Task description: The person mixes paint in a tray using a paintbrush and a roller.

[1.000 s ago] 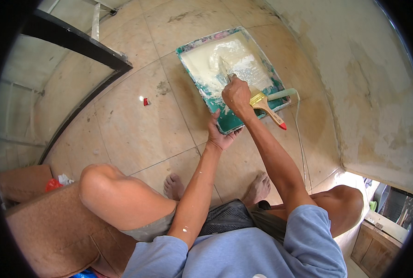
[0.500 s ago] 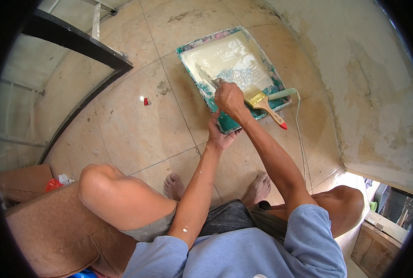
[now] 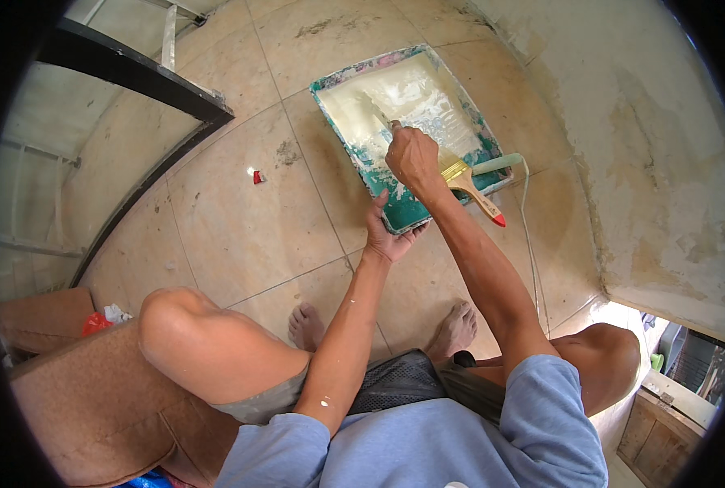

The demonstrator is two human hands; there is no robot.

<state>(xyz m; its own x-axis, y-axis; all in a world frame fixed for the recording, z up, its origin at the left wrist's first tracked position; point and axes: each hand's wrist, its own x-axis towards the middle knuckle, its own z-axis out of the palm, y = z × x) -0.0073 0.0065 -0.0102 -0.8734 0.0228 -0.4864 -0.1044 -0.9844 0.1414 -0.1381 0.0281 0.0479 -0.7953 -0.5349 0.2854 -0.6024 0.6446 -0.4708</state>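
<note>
A paint tray (image 3: 407, 213) with a paint-spattered green inside holds cream paint in its far part. My left hand (image 3: 387, 237) grips the tray's near left corner, thumb over the rim and fingers beneath. Closed around a flat scraper, my right hand (image 3: 414, 159) is above the tray's middle. The thin blade of the scraper (image 3: 376, 111) points to the far left over the paint; its handle is mostly hidden in my fist. Just right of that hand, a wide paintbrush (image 3: 475, 191) with a red-tipped wooden handle lies across the tray, its bristles partly hidden by my hand.
A slim pale-green roller (image 3: 497, 164) rests on the tray's right rim, its thin rod running toward my right knee. A small red scrap (image 3: 257, 176) lies on the tiles. A black-framed panel (image 3: 143, 77) stands left, a patchy wall (image 3: 647, 146) right, a brown cushioned seat (image 3: 94, 398) near left.
My right hand has moved a little right and away from me with the scraper, whose blade passes over the paint. The paintbrush has barely shifted; my left hand stays on the tray.
</note>
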